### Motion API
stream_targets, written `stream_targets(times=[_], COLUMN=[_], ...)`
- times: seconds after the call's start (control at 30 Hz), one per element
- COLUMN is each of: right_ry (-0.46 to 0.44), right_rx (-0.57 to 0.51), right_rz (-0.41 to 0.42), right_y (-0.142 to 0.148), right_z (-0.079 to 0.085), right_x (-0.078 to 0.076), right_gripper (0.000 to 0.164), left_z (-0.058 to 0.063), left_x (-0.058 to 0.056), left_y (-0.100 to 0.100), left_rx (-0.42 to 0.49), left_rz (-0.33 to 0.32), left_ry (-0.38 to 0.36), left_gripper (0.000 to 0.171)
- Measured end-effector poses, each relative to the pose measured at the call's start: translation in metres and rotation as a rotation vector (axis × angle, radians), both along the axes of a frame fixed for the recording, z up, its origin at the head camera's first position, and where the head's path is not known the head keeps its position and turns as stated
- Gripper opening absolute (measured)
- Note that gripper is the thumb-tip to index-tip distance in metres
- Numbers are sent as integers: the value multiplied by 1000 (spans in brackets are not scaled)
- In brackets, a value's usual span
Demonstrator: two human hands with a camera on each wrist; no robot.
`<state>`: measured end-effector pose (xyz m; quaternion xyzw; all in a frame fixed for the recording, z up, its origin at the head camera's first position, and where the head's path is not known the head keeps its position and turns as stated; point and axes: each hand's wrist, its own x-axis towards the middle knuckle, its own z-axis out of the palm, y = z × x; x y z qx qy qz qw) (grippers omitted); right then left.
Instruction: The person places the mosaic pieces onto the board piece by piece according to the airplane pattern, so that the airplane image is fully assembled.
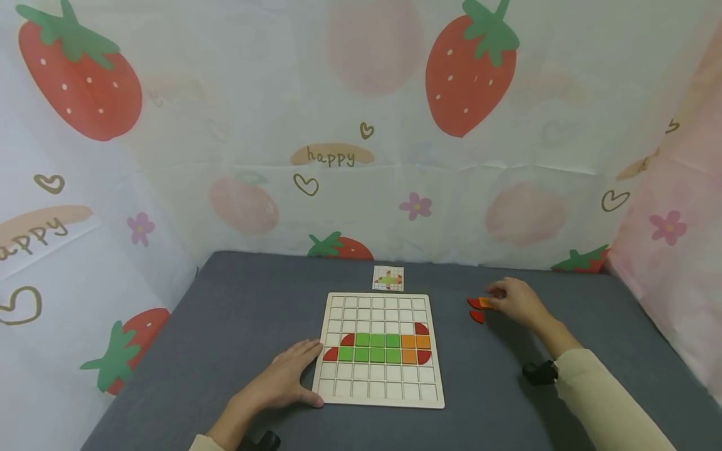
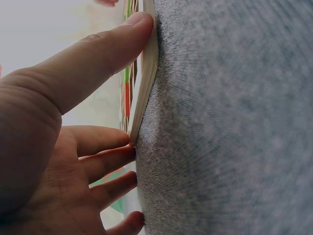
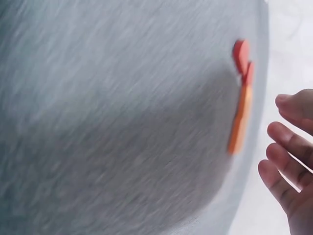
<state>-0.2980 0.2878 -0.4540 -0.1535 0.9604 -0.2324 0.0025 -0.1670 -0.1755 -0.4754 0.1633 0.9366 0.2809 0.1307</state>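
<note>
A wooden grid board (image 1: 338, 366) lies mid-table with green, orange and red tiles (image 1: 383, 347) set in its middle rows. My left hand (image 1: 304, 373) rests flat at the board's lower left edge. The left wrist view shows its thumb (image 2: 112, 46) and fingers straight against the board's rim (image 2: 144, 83). To the right of the board my right hand (image 1: 510, 300) hovers by loose red and orange pieces (image 1: 479, 307). Its fingers (image 3: 288, 161) are relaxed and stand apart from the orange piece (image 3: 239, 122) and the red piece (image 3: 239, 51).
A small pattern card (image 1: 388, 278) lies just behind the board. The grey table cover (image 1: 237, 313) is walled on three sides by strawberry-print sheets (image 1: 361, 125). A black wrist camera (image 1: 540, 373) sits on my right wrist.
</note>
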Motion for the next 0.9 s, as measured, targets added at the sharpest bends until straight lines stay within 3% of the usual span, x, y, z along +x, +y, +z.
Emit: stream_targets(times=[0.9], right_ry=[-72], right_rx=[108], right_rz=[-36], right_y=[13], right_z=[-12], right_x=[-1], right_gripper=[24], left_z=[0], left_x=[-1], left_y=[0], left_rx=[-10], left_rz=[4], left_ry=[-15], left_gripper=[101])
